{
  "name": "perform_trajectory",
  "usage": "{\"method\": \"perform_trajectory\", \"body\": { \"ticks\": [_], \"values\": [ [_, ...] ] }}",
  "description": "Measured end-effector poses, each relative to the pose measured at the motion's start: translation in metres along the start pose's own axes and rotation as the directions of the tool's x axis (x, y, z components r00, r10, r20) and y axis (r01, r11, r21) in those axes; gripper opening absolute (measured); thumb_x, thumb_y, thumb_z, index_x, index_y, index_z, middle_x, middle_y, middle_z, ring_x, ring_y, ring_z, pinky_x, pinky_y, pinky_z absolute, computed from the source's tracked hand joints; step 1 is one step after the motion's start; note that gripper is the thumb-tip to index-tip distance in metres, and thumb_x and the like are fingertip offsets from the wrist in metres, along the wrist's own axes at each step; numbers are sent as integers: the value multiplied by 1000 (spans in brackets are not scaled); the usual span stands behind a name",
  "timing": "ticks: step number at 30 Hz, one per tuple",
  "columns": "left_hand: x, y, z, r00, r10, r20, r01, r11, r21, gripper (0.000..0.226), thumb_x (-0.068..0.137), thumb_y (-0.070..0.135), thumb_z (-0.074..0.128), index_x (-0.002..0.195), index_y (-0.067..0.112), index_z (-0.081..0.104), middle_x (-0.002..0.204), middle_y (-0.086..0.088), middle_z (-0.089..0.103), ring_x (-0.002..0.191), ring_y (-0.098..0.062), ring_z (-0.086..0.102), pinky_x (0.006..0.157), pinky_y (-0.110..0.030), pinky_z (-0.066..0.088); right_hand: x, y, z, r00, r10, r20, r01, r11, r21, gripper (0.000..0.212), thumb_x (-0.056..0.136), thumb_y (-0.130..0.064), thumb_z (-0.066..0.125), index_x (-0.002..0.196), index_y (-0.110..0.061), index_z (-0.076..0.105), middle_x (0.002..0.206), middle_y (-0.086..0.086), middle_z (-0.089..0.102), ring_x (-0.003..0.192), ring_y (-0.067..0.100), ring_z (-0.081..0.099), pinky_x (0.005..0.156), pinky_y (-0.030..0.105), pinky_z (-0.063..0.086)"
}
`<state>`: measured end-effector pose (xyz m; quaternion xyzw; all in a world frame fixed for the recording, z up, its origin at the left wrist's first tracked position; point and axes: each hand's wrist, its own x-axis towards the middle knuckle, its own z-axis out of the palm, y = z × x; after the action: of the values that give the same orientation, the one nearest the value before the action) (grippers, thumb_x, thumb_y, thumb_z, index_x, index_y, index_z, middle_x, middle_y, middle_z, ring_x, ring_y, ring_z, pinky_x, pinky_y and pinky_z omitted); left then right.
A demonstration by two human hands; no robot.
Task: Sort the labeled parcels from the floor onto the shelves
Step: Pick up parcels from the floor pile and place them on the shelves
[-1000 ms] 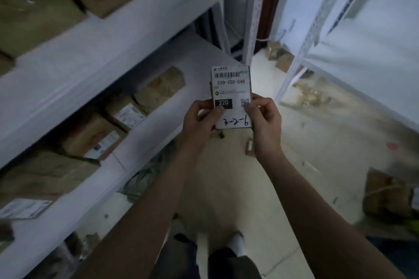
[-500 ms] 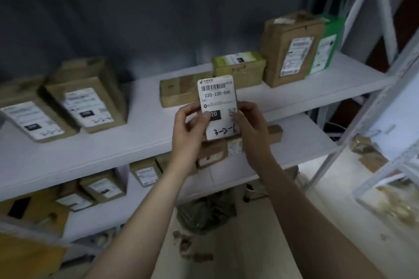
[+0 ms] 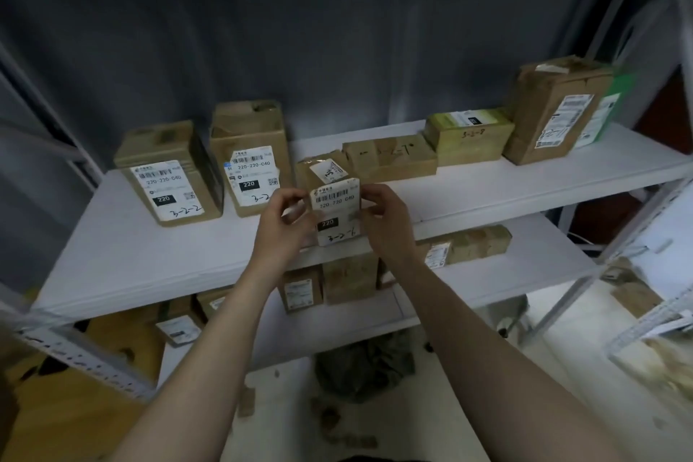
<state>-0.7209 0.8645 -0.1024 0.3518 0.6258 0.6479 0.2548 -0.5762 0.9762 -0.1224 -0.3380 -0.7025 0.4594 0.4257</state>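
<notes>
Floor (image 3: 393, 431) nearest me, littered with brown scraps (image 3: 330, 420). Both forearms extend toward the shelving. Left grip (image 3: 285, 221) pinches the left edge of the small parcel (image 3: 335, 214); right grip (image 3: 386, 221) curls round its right edge. Parcel upright, label toward me, reading 220-220-C40, at the front of the upper shelf (image 3: 150, 255); I cannot tell whether it touches the board. Just behind it, a small tilted box (image 3: 326, 169). Further left, two upright labelled boxes (image 3: 168, 176). Right, a flat box (image 3: 390, 157) and a tall brown box (image 3: 555, 112). Grey curtain (image 3: 337, 30) behind.
</notes>
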Motion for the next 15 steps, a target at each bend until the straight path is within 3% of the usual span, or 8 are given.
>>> {"method": "perform_trajectory", "body": {
  "ticks": [2,4,7,9,11,15],
  "values": [
    [6,-5,-8,998,-10,55,7,998,57,31,91,9,74,103,33,58,117,11,66,109,-6,65,63,-19,58,-2,6,10,998,40,-57,-42,998,-42,36,91,7,60,110,-23,66,111,-11,70,102,9,66,85,29,61],
    [11,-10,-13,993,-22,116,8,993,121,38,92,9,71,105,41,56,118,10,63,106,-5,63,64,-22,60,-4,10,17,990,102,-96,-103,995,-1,30,93,5,62,109,-20,67,113,-2,74,89,17,72,79,39,64],
    [14,-13,-18,981,-59,184,36,991,127,49,92,9,68,108,53,55,120,8,59,107,-6,61,66,-24,60,-13,11,27,961,187,-203,-162,978,134,21,93,-5,71,108,-19,65,106,2,72,78,25,76,71,44,65],
    [16,-15,-19,975,-82,207,56,990,131,52,91,9,67,109,56,53,120,10,60,108,-7,61,71,-27,61,-20,11,30,940,178,-291,-131,976,175,12,93,-21,74,95,-27,63,86,-2,72,66,29,76,60,39,63],
    [17,-19,-18,971,-85,222,60,991,117,56,91,6,66,112,55,51,118,11,63,109,-8,63,82,-35,63,-27,8,32,972,104,-209,-57,974,219,15,96,-33,69,82,-28,66,70,4,72,54,29,73,51,33,59],
    [18,-21,-15,969,-70,239,44,993,112,66,88,9,68,108,69,49,119,17,65,113,-7,64,89,-34,61,-22,9,41,995,79,56,-89,971,223,24,102,-25,55,98,-18,78,91,6,80,85,26,79,78,40,65]
  ]
}}
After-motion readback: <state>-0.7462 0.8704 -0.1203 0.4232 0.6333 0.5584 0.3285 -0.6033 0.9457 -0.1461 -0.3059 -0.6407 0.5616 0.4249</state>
